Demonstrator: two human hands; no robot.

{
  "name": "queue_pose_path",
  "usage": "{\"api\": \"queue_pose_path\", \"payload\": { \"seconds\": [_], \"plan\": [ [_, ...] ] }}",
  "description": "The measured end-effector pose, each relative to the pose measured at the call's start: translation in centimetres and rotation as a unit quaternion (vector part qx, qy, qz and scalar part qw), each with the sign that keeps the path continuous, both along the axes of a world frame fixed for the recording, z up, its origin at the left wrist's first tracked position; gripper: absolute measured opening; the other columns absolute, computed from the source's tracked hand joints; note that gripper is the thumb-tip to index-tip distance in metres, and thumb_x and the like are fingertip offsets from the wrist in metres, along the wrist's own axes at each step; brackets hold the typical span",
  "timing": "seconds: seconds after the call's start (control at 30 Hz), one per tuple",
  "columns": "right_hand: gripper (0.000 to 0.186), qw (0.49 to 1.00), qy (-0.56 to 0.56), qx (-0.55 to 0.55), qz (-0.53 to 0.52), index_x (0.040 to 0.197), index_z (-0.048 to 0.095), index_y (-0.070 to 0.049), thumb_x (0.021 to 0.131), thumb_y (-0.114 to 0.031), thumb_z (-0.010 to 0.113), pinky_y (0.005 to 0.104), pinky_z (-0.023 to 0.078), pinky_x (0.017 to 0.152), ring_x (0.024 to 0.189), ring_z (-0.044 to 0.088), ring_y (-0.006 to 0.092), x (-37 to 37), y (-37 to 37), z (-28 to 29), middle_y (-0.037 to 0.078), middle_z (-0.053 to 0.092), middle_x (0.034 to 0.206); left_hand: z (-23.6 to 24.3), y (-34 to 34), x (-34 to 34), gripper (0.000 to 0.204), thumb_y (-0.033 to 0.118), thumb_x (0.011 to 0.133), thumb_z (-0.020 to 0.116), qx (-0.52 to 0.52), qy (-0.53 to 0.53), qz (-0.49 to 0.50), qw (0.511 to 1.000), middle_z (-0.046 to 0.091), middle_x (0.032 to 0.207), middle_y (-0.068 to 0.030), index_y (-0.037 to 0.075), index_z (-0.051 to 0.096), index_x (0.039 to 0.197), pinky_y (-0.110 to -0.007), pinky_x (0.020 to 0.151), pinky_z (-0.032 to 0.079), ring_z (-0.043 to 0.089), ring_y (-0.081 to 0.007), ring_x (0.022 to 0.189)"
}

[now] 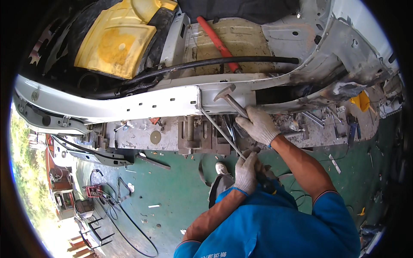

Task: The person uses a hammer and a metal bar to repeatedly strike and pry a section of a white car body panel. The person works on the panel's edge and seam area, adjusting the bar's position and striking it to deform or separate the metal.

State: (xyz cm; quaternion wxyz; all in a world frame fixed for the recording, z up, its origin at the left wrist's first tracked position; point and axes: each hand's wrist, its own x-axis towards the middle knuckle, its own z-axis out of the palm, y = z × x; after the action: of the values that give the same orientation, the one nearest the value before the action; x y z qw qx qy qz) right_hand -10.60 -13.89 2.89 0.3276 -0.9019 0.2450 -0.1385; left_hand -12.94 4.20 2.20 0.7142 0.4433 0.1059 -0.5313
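Observation:
My gloved right hand point(260, 124) is closed round the handle of a hammer point(234, 104). The hammer's head lies over the pale inner sill, just right of the cut edge of the white sill panel point(150, 101). Lower down, my gloved left hand point(246, 175) grips a long thin metal rod point(221, 132), which slants up and left. Its far tip meets the lower corner of that cut edge, or comes very close. A tool handle in black and yellow point(269, 185) shows beside my left hand; I cannot tell whether it is held.
A metal bench point(129, 137) with a clamp point(190, 133) and several hand tools stands under the sill. Inside the car body lie a red bar point(217, 41), a black hose point(215, 62) and a yellow panel point(116, 45). Cables point(129, 223) trail over the green floor.

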Motion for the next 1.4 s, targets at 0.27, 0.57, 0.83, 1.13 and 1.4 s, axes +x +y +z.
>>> {"api": "queue_pose_path", "payload": {
  "seconds": [0.27,0.57,0.83,1.13,1.4],
  "plan": [
    [0.044,0.999,0.016,0.034,-0.006,0.093,0.062,-0.001,0.101,-0.044,0.069,0.0544,0.051,0.075,0.084,0.068,0.0471,0.1,0.1,0.3,0.027,0.068,0.083,-0.2,0.3,0.3,0.033,0.02,0.112,0.054,0.012,-0.004,-0.001,1.0,0.046,0.07,-0.0016,-0.002,0.059,0.135,-0.037,0.062,0.052,0.049,-0.0165,0.059],
    [0.048,0.999,-0.007,0.043,0.0,0.095,0.06,-0.001,0.102,-0.048,0.067,0.0582,0.051,0.07,0.077,0.067,0.0491,0.5,0.4,-0.3,0.026,0.066,0.076,-0.6,0.5,0.5,0.035,0.021,0.112,0.055,-0.002,-0.014,-0.017,1.0,0.049,0.071,-0.0031,-0.005,0.06,0.134,-0.036,0.06,0.05,0.051,-0.0174,0.06],
    [0.046,0.999,-0.017,0.03,-0.001,0.096,0.06,-0.002,0.102,-0.048,0.068,0.0583,0.051,0.069,0.077,0.067,0.0493,0.7,0.7,0.0,0.026,0.066,0.077,0.8,0.9,0.9,0.032,0.022,0.111,0.055,0.022,-0.023,-0.055,0.998,0.045,0.069,-0.002,-0.003,0.057,0.132,-0.041,0.06,0.049,0.046,-0.0181,0.057],
    [0.044,0.998,-0.037,0.041,0.011,0.098,0.06,-0.002,0.101,-0.046,0.069,0.0583,0.05,0.068,0.076,0.068,0.0492,1.2,0.6,-0.5,0.026,0.066,0.076,0.9,0.8,0.8,0.033,0.022,0.112,0.055,0.004,-0.015,-0.04,0.999,0.05,0.069,-0.0038,-0.005,0.06,0.131,-0.035,0.055,0.047,0.053,-0.018,0.056],
    [0.044,0.998,-0.03,0.047,0.013,0.099,0.06,-0.002,0.102,-0.046,0.067,0.0578,0.051,0.068,0.077,0.068,0.0498,1.2,0.8,-1.1,0.026,0.067,0.077,-0.1,0.0,-0.1,0.032,0.022,0.112,0.056,-0.01,-0.003,-0.016,1.0,0.051,0.069,-0.0035,-0.003,0.061,0.132,-0.035,0.057,0.052,0.053,-0.0172,0.056]
  ]
}}
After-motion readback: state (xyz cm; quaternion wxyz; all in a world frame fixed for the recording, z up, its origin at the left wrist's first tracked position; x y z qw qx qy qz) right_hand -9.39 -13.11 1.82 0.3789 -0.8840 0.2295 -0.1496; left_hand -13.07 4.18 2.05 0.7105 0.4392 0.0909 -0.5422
